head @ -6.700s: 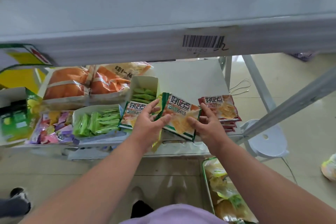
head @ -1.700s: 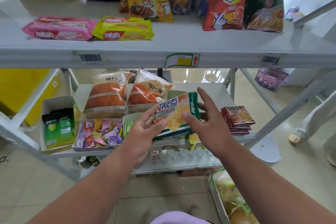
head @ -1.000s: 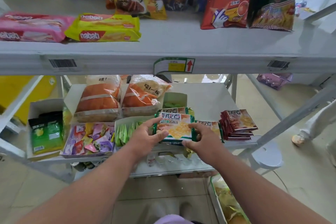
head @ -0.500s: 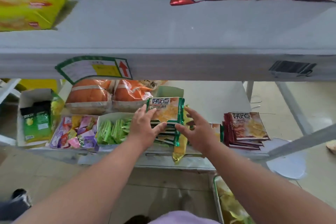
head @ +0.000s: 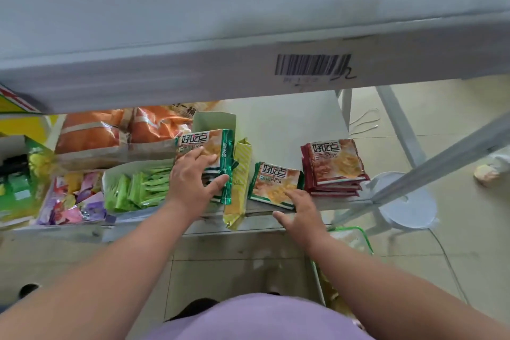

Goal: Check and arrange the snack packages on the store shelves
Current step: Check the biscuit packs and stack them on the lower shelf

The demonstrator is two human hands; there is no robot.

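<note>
A stack of green-edged snack packets (head: pixel 205 146) lies on the lower shelf (head: pixel 289 119), under my left hand (head: pixel 193 183). That hand's fingers lie flat on the top packet, with the thumb along the stack's front edge. A single green-edged packet (head: pixel 271 181) lies flat to the right, and the spread fingers of my right hand (head: pixel 302 214) touch its front edge. Between the two, a yellow packet (head: pixel 239 185) hangs over the shelf edge. A stack of red-edged packets (head: pixel 335 165) sits at the shelf's right end.
The upper shelf (head: pixel 193 36) with a barcode label (head: pixel 311 65) overhangs close above. On the lower shelf are orange bags (head: pixel 91 132), a box of green sticks (head: pixel 138 188) and a candy box (head: pixel 71 197). A green-rimmed basket (head: pixel 354 239) and white stool (head: pixel 408 208) stand on the floor.
My right hand has left the green stack and moved right onto the single green packet. The left hand stays on the stack. The view has tilted down, so the upper shelf's goods are out of sight.
</note>
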